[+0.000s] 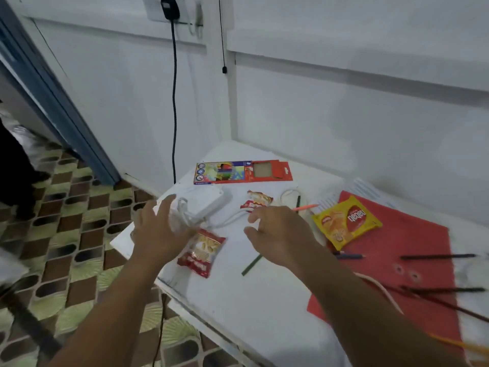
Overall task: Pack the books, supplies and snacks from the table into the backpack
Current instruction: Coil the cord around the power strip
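The red snack bag [201, 252] lies flat on the white table [264, 300], near its left edge and just below the white charger [209, 203] and its cable [232, 218]. It appears light, soft and crinkly; the contents are probably brittle, so a hard squeeze could crush them. The film may be slippery. Best hold: pinch the sealed top or bottom edge, or lift by the 2 long sides with a light grip.

The left hand [158, 231] hovers over the bag's upper left corner, fingers spread and relaxed, holding nothing. Contact with the bag cannot be confirmed. The right hand [280, 234] hovers to the right of the bag, fingers loosely bent, also holding nothing.

A second small snack pack [256, 201] lies beyond the right hand. A yellow snack bag [346, 223] rests on a red folder [397, 274]; handle it the same way. The folder looks thin and flexible: support it from beneath.

A green pencil [251, 264] lies beside the red bag; several dark pencils [439, 256] lie on the folder. These are stiff, thin and prone to rolling; gather them together. The coloured pencil box [243, 172] sits at the far edge, flap open.

The backpack is not in view.
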`<state>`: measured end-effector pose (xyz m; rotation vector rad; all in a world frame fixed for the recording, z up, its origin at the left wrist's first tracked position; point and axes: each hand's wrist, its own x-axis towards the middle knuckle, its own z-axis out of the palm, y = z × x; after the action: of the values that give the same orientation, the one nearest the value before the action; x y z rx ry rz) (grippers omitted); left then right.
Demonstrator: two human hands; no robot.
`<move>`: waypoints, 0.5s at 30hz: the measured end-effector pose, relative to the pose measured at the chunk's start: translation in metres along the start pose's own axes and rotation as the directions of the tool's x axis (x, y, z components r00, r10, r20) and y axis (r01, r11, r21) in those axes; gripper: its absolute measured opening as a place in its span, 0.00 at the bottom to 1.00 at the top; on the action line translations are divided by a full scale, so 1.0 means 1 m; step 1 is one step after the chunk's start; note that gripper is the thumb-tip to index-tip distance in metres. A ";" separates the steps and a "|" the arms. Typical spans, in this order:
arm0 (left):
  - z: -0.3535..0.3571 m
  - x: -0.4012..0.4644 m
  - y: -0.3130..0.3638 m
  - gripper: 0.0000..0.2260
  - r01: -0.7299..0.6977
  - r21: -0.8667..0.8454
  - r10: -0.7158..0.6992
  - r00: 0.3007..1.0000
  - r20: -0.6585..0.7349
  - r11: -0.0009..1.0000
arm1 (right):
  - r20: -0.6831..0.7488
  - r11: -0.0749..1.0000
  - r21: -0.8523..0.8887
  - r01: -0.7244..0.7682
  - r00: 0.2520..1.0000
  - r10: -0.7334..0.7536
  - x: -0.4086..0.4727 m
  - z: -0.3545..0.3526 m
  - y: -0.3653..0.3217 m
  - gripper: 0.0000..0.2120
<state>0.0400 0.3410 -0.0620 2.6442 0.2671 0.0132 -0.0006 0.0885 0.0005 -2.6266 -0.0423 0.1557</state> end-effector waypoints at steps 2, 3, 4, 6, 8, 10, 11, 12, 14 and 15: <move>0.001 0.019 -0.018 0.49 0.030 0.032 -0.034 0.990 0.136 0.999 | 0.028 0.999 -0.029 0.016 1.000 -0.015 0.018 0.012 -0.013 0.13; 0.003 0.025 -0.025 0.49 0.032 0.040 -0.039 0.983 0.181 0.999 | 0.034 0.999 -0.038 0.031 0.999 -0.029 0.026 0.019 -0.017 0.13; 0.006 0.029 -0.031 0.48 0.024 0.053 -0.034 0.979 0.199 0.998 | 0.038 0.997 -0.053 0.051 0.998 -0.049 0.033 0.025 -0.021 0.14; 0.008 0.033 -0.035 0.45 -0.015 0.042 0.007 0.984 0.178 0.999 | 0.043 0.986 -0.100 0.132 0.991 -0.128 0.046 0.037 -0.023 0.17; 0.009 0.035 -0.035 0.42 -0.057 -0.054 0.064 0.988 0.141 0.997 | 0.101 0.975 -0.139 0.174 0.982 -0.160 0.057 0.046 -0.021 0.19; 0.009 0.036 -0.034 0.39 -0.103 -0.109 0.114 0.989 0.093 0.989 | 0.163 0.969 -0.172 0.175 0.976 -0.147 0.063 0.052 -0.018 0.17; 0.008 0.037 -0.035 0.38 -0.131 -0.121 0.139 0.988 0.060 0.984 | 0.158 0.965 -0.185 0.187 0.975 -0.159 0.065 0.053 -0.016 0.15; 0.007 0.036 -0.034 0.37 -0.155 -0.136 0.160 0.987 0.027 0.979 | 0.130 0.963 -0.188 0.195 0.976 -0.172 0.065 0.053 -0.015 0.13; 0.002 0.033 -0.029 0.35 -0.197 -0.171 0.195 0.980 -0.030 0.965 | 0.034 0.971 -0.146 0.190 0.982 -0.187 0.063 0.048 -0.013 0.10; -0.001 0.031 -0.024 0.34 -0.211 -0.192 0.205 0.977 -0.052 0.958 | -0.016 0.976 -0.111 0.188 0.982 -0.191 0.061 0.043 -0.012 0.09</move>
<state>0.0653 0.3683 -0.0735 2.4637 -0.0042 0.1437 0.0546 0.1236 -0.0372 -2.7143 -0.2992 0.0540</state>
